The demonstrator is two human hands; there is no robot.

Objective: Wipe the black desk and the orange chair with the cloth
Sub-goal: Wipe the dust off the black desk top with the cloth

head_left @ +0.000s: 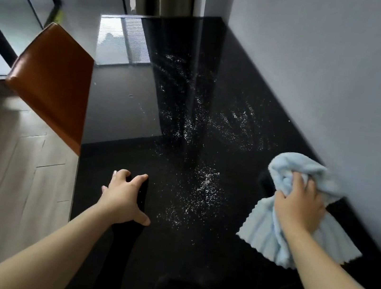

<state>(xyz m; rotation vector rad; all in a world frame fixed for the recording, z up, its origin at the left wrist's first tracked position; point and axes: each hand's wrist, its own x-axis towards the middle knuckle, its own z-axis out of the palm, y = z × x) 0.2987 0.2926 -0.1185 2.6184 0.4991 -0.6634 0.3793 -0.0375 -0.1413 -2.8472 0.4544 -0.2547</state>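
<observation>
Logging the layout ahead of the next stroke. Right hand sits at the edge of the black counter that meets the grey wall, its fingers curled tight into a bunched pale-blue cloth. The loose half of the cloth hangs below the wrist, and I cannot tell whether its hem touches the surface. Left hand is palm down near the counter's left edge, fingers spread, holding nothing; contact is hard to judge on the dark glossy top. What matters: a scatter of white specks lies on the counter's middle, left of the cloth hand, with its near cluster between the two hands. From there the scatter runs away from me toward the counter's far end, so its long axis follows the counter's length, not its width. My judgement: the cloth must travel leftward from the wall edge to meet the near cluster, then work outward along that axis; one short sideways pass would cover only the near cluster. The empty hand is about as near to that cluster as the cloth hand, but it carries nothing useful. Orange chair stands off the counter's left edge, beside its far half, well apart from the cloth and closer to the left hand. I read the counter as the step in hand, with the chair to come after.
</observation>
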